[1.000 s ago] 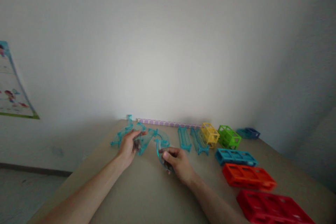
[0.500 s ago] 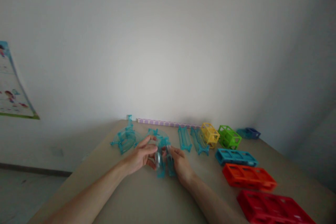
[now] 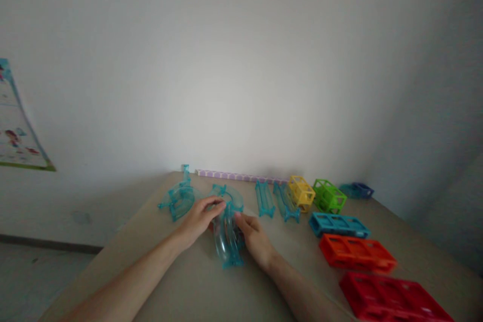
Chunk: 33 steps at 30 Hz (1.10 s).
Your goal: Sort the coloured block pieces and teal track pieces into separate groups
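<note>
Between my hands is a clear blue curved plastic track piece (image 3: pixel 226 241), its flared lower end pointing toward me. My left hand (image 3: pixel 202 216) grips its upper left side, thumb and fingers closed around the edge. My right hand (image 3: pixel 254 236) pinches the right side, where a second clear piece seems to lie against the first; the overlap is hard to make out. Just beyond my fingers lies another curved clear blue track piece (image 3: pixel 234 197). Left of my left hand, more curved clear blue track pieces (image 3: pixel 183 204) sit in a cluster.
Two straight clear blue tracks (image 3: pixel 265 200) lie beyond my right hand. To the right stand yellow (image 3: pixel 302 192) and green (image 3: pixel 329 196) open-frame blocks, then blue (image 3: pixel 339 225), orange (image 3: pixel 357 253) and red (image 3: pixel 394 296) frames. A purple patterned strip (image 3: pixel 241 177) runs along the wall.
The two clear pieces, held upright and slightly apart, are now together and tilted, with the flared end lower and nearer me. My left hand has turned over the top.
</note>
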Motion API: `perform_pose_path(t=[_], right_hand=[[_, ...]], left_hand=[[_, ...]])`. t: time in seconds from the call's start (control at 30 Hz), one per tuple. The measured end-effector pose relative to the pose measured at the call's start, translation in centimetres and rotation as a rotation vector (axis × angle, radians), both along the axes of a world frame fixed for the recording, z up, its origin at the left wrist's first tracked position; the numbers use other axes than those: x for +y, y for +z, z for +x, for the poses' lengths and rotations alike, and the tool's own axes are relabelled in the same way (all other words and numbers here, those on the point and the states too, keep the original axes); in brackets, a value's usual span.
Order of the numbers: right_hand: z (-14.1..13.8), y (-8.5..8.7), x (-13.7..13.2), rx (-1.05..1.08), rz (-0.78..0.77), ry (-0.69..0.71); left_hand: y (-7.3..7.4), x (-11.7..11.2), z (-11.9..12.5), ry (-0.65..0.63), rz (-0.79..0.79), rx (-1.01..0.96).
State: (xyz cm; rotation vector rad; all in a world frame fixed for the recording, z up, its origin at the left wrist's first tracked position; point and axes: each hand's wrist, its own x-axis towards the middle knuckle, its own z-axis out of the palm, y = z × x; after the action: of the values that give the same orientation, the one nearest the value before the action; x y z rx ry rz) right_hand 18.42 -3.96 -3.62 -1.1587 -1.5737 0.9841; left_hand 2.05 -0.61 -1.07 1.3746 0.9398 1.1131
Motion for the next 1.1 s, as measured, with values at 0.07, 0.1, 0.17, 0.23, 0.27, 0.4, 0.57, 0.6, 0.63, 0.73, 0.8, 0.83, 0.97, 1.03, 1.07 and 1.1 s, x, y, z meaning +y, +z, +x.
perform_pose_path(t=[0.07,0.1,0.17,0.23,0.27,0.4,0.57,0.6,0.63,0.73,0.8,0.83,0.97,1.03,1.07,1.1], right_hand=[[0.4,0.3,0.0,-0.122,0.096,-0.111],[0.7,0.5,0.1,-0.178,0.162,-0.149],[1.4,1.0,0.2,-0.323,0.311,-0.16],[2.1,1.2,0.5,-0.535,0.432,-0.138],[2.3,1.1,0.6,-0.637,0.447,-0.117],[2.4,0.7,0.7,-0.836,0.372,0.018],[1.4,1.7,-0.2,-0.841,0.392,0.073],[1.2,2.1,-0.6,-0.838,0.4,0.097],[1.0,2.4,-1.0,-0.824,0.413,0.126],[0.3,3.1,-2.1,-0.724,0.451,0.234],[0.0,3.3,-2.6,-0.654,0.46,0.304],[0.0,3.3,-2.8,-0.628,0.458,0.326],[0.2,3.1,-2.9,-0.534,0.454,0.195],[0.4,3.1,-2.9,-0.464,0.449,0.032],[0.5,3.1,-2.9,-0.42,0.444,-0.024],[0.6,3.1,-2.9,-0.377,0.438,-0.046]], left_hand=[[0.0,0.3,0.0,0.06,0.01,0.004],[0.0,0.3,-0.1,0.076,0.007,-0.007],[0.0,0.5,-0.1,0.105,0.001,-0.058],[-0.1,0.6,-0.2,0.122,-0.024,-0.138],[-0.1,0.6,-0.2,0.123,-0.044,-0.181],[-0.2,1.1,-0.3,0.14,-0.152,-0.328],[-0.5,1.9,-0.8,0.189,-0.239,-0.44],[-0.5,2.1,-0.9,0.194,-0.248,-0.46],[-0.6,2.2,-1.0,0.198,-0.255,-0.482],[-0.6,2.3,-1.0,0.197,-0.265,-0.545],[-0.5,2.3,-0.9,0.188,-0.263,-0.585],[-0.4,2.3,-0.9,0.182,-0.261,-0.602],[-0.2,2.2,-1.0,0.188,-0.259,-0.644],[-0.2,2.2,-1.1,0.207,-0.257,-0.656],[-0.2,2.2,-1.1,0.214,-0.255,-0.661],[-0.2,2.2,-1.1,0.217,-0.253,-0.664]])
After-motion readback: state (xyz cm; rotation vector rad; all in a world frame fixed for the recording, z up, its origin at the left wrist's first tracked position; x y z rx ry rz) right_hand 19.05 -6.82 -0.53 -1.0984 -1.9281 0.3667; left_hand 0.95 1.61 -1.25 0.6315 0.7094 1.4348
